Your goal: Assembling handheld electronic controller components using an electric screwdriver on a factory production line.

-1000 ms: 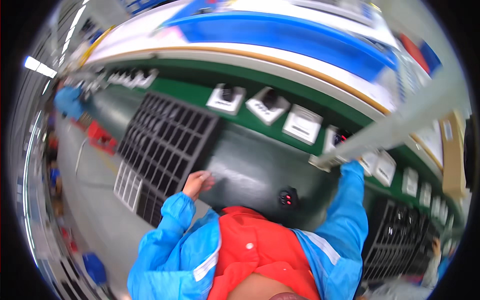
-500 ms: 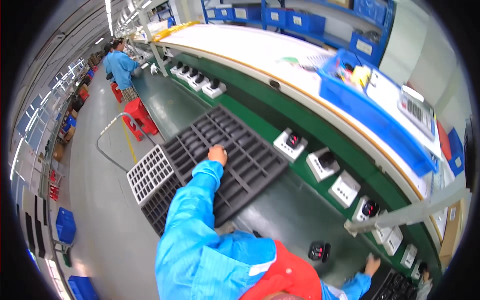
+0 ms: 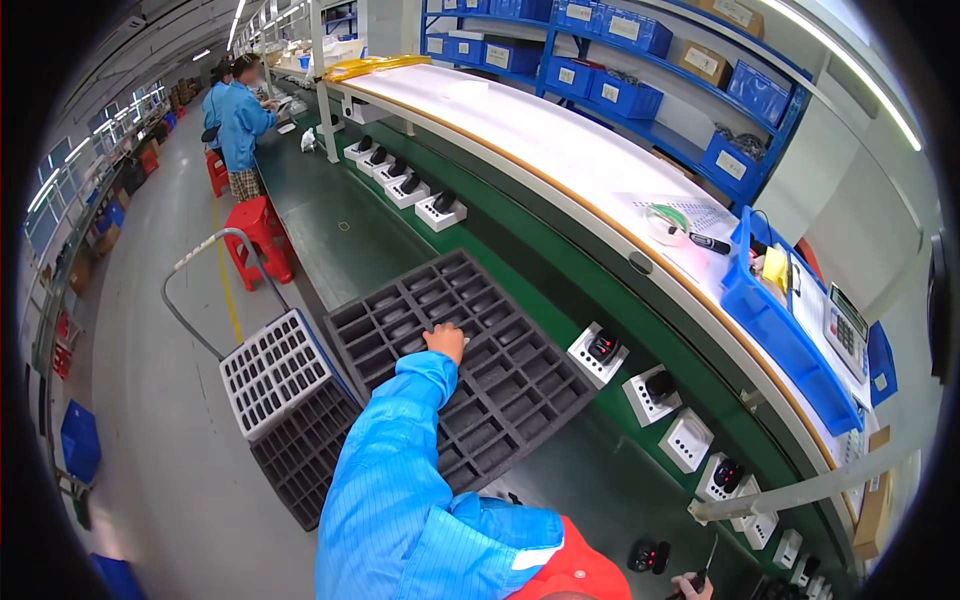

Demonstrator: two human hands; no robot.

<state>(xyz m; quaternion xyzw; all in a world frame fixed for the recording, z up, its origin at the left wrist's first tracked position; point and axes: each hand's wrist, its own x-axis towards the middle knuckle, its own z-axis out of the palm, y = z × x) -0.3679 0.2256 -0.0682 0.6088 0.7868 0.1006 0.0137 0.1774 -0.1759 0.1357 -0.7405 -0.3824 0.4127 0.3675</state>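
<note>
My left hand (image 3: 447, 343), at the end of a blue sleeve, is over the middle of a black compartment tray (image 3: 520, 440). Its fingers are curled closed, and whatever they hold is hidden. Dark rounded pieces (image 3: 432, 297) fill several compartments around and beyond it; the nearer compartments look bare. At the lower edge, my right hand (image 3: 690, 588) is closed around the dark handle of what looks like a screwdriver (image 3: 711, 556), its thin shaft pointing up. Just left of that hand, a small black device (image 3: 642, 556) with a red light lies on the green bench.
A white slotted tray (image 3: 285, 375) rests on a dark grid tray (image 3: 300, 450) at the left. White socket boxes (image 3: 686, 440), some with black plugged-in devices, line the bench's back. A white bar (image 3: 800, 497) crosses at right. A blue bin (image 3: 790, 340) stands on the shelf above.
My head view has shifted, so the tray appears lower. My left hand stays over the tray, fingers still curled. My right hand has drawn back toward me and now shows a thin-shafted tool.
</note>
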